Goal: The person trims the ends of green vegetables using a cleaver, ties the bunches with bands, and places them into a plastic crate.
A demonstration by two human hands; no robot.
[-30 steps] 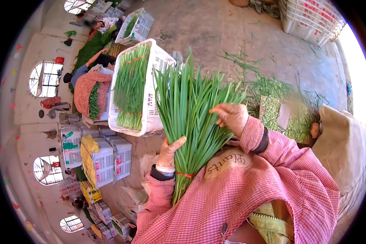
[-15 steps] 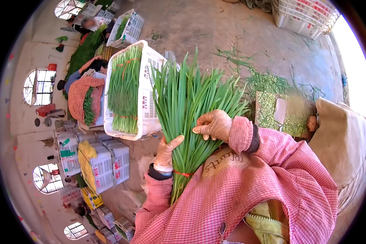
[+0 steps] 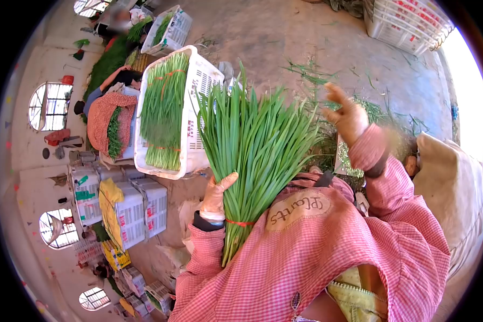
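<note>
My gloved left hand is closed around a bundle of garlic chives, its thumb lying across the leaves. Just below that hand, a red band ties the stems together, and the green leaves fan out above. My gloved right hand is raised to the right of the bundle, apart from it. Its fingers are stretched out and a little blurred, with nothing visible in them. A white plastic crate left of the bundle holds banded garlic chives.
Trimmings litter the floor beyond my right hand. Stacked white crates stand at the upper right, and a beige cloth cover hangs at the right. More crates are piled at the left. A co-worker bends behind the filled crate.
My right hand has let go of the leaves and swung up and right, away from the bundle. My left hand keeps its hold, slightly further left and lower.
</note>
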